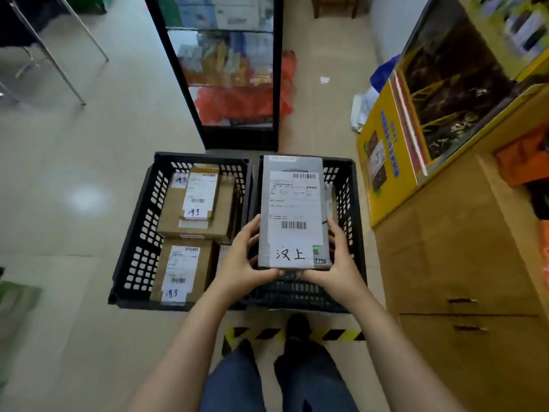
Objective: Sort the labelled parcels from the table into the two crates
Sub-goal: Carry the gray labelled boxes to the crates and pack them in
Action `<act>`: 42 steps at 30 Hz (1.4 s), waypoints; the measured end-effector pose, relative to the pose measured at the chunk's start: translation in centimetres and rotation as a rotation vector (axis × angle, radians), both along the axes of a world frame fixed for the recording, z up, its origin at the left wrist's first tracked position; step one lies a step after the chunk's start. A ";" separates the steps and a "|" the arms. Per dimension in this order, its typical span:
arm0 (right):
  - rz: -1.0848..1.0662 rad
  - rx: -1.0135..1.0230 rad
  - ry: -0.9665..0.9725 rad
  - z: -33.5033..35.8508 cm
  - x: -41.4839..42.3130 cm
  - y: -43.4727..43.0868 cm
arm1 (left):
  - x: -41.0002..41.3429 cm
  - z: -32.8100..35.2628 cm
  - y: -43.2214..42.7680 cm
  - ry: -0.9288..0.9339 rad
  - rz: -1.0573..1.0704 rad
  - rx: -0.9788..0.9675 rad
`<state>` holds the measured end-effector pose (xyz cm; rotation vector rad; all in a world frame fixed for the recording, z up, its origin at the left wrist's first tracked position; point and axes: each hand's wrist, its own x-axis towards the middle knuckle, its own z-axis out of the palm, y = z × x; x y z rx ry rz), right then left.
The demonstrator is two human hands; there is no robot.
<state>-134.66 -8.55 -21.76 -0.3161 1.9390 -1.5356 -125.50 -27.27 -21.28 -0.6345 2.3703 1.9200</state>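
Two black slotted crates sit side by side on the floor in front of me. The left crate (pixel 139 233) holds several brown cardboard parcels (pixel 194 215) with white shipping labels and handwritten tags. Over the right crate (pixel 352 209) I hold a long grey parcel (pixel 292 209) with a white barcode label and a handwritten tag at its near end. My left hand (pixel 245 257) grips its left near edge and my right hand (pixel 335 260) grips its right near edge. The inside of the right crate is mostly hidden by the parcel.
A black-framed glass display cabinet (pixel 225 69) stands just beyond the crates. At the right are a wooden counter (pixel 463 248) with drawers and a yellow box (pixel 386 162). Yellow-black hazard tape (pixel 297 334) marks the floor by my feet. Metal chair legs (pixel 59 55) stand far left.
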 end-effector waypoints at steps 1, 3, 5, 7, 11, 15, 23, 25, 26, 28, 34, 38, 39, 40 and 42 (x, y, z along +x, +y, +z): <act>0.016 0.018 -0.037 -1.0 -0.4 0.1 | -0.3 -1.1 0.1 -0.037 0.006 0.014; 0.042 0.046 -0.095 -3.3 -1.0 0.3 | -0.6 -3.3 0.2 -0.106 0.008 0.050; 0.063 0.084 -0.126 -5.5 -1.4 0.5 | -0.8 -5.3 0.2 -0.159 0.011 0.074; 0.070 0.113 -0.151 -7.5 -1.7 0.5 | -1.0 -7.1 0.1 -0.206 0.018 0.085; 0.092 0.166 -0.213 -10.9 -2.1 0.0 | -1.2 -10.4 -0.3 -0.288 0.016 0.086; 0.095 0.213 -0.267 -13.3 -2.0 -0.8 | -1.2 -12.4 -0.8 -0.350 0.019 0.107; 0.092 0.257 -0.370 -17.8 -2.3 -1.7 | -2.0 -17.2 -0.9 -0.449 0.063 0.171; 0.086 0.270 -0.386 -19.2 -2.4 -1.5 | -2.3 -18.7 -0.6 -0.480 0.059 0.170; 0.086 0.278 -0.388 -19.9 -2.4 -1.4 | -2.4 -19.5 -0.4 -0.487 0.054 0.166; 0.085 0.292 -0.388 -21.2 -2.3 -1.3 | -2.6 -20.8 -0.1 -0.500 0.047 0.174; 0.054 0.320 -0.402 -24.4 -2.1 -1.5 | -3.4 -23.7 -0.1 -0.543 0.039 0.172; 0.084 0.353 -0.453 -25.9 -2.2 -1.3 | -3.9 -24.8 -0.1 -0.573 0.019 0.136; 0.083 0.360 -0.473 -26.2 -2.3 -1.4 | -4.0 -25.1 0.0 -0.582 0.015 0.128; 0.084 0.366 -0.492 -26.4 -2.4 -1.5 | -4.0 -25.6 0.0 -0.588 0.009 0.115; 0.086 0.370 -0.529 -27.2 -2.7 -2.1 | -4.3 -26.8 0.1 -0.625 -0.012 0.086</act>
